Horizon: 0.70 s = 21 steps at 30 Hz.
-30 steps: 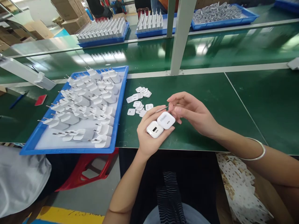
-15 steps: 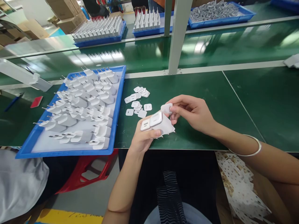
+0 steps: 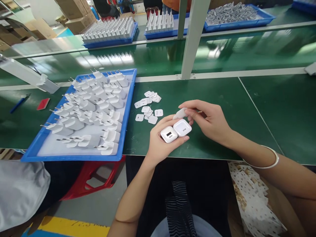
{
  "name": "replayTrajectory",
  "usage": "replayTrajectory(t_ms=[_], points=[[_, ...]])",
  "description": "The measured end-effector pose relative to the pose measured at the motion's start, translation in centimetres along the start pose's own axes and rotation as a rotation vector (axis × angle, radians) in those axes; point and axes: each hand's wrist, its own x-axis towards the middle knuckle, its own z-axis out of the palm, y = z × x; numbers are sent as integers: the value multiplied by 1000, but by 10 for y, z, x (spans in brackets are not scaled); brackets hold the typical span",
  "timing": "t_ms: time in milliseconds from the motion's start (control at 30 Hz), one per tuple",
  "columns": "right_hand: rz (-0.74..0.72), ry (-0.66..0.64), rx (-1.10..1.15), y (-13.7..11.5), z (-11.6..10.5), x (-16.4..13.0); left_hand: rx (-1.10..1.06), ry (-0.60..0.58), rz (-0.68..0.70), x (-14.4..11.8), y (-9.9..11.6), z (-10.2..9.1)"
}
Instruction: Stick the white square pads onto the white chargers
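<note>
Two white plug chargers sit side by side in my left hand (image 3: 160, 140), whose fingers are wrapped round them. The left charger (image 3: 169, 134) shows a dark port and a slim slot on its face; the right charger (image 3: 182, 127) shows a single slot. Both faces point up toward me. Just above them, my right hand (image 3: 206, 118) pinches a thin white cover plate (image 3: 180, 114) between thumb and fingers. Loose white cover plates (image 3: 148, 116) lie in a small group on the green table, left of my hands.
A blue tray (image 3: 125, 131) of white plug chargers (image 3: 86, 104) stands at left. Beyond it lie a red card (image 3: 43, 104) and a blue pen (image 3: 18, 104). A pale post (image 3: 190, 46) rises behind my hands. More trays, one with metal parts (image 3: 230, 13), line the back shelf.
My left hand has turned the chargers so their slotted faces point up at me. The plate in my right hand has tilted and shifted slightly right. The whole view has shifted a little.
</note>
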Motion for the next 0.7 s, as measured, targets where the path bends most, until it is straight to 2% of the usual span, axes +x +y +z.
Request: replayTrajectory(t_ms=[233, 333, 467, 600, 700], points=[[-302, -73, -305, 3, -6, 3, -211, -65, -186, -1, 0, -3], [-325, -66, -308, 5, -4, 2, -266, -82, -262, 0, 1, -4], [-346, -45, -304, 4, -2, 1, -304, -40, -321, 2, 2, -4], [-415, -117, -299, 6, -2, 0, -355, -9, -390, 3, 3, -5], [-466, -165, -350, 11, -5, 1, -366, -46, -440, 4, 5, -7]])
